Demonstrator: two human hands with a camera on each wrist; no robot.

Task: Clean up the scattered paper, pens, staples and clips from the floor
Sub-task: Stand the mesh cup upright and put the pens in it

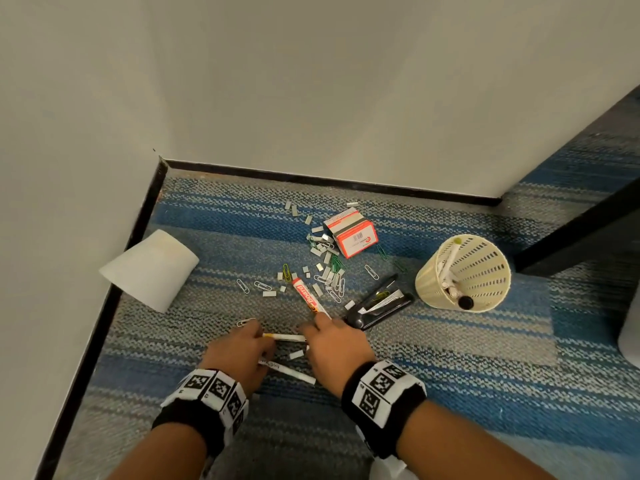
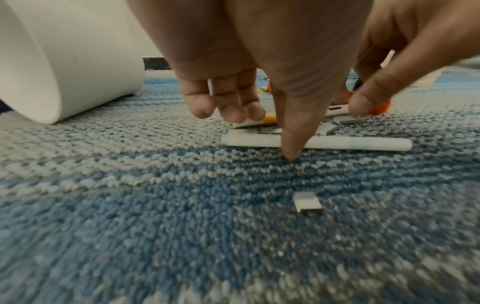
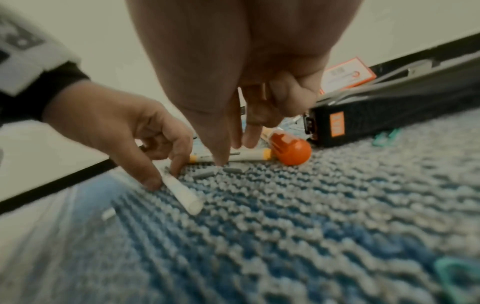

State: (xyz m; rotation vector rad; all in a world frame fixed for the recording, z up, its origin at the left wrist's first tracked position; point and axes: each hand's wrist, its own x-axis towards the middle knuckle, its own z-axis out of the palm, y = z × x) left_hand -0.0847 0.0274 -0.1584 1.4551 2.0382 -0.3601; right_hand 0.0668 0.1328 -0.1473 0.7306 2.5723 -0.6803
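Both hands are down on the striped carpet. My left hand (image 1: 256, 348) pinches a plain white pen (image 3: 182, 191) between thumb and index finger, its other fingertips by a yellow-banded white pen (image 1: 285, 337). My right hand (image 3: 235, 152) pinches that yellow-banded pen (image 3: 249, 156) near its other end. An orange-capped white marker (image 1: 306, 296) lies just beyond the hands. Several staple strips (image 1: 320, 252) and paper clips (image 1: 337, 285) are scattered behind it, with one staple strip (image 2: 307, 202) lying close to the left wrist. A curled white paper sheet (image 1: 152, 268) lies at the left wall.
A cream perforated pen holder (image 1: 464, 271) with pens in it stands at the right. A black stapler (image 1: 381, 306) lies open just right of my right hand. A red and white staple box (image 1: 349, 233) sits behind the clips. Walls with black skirting close the corner; a dark furniture edge (image 1: 588, 216) is at right.
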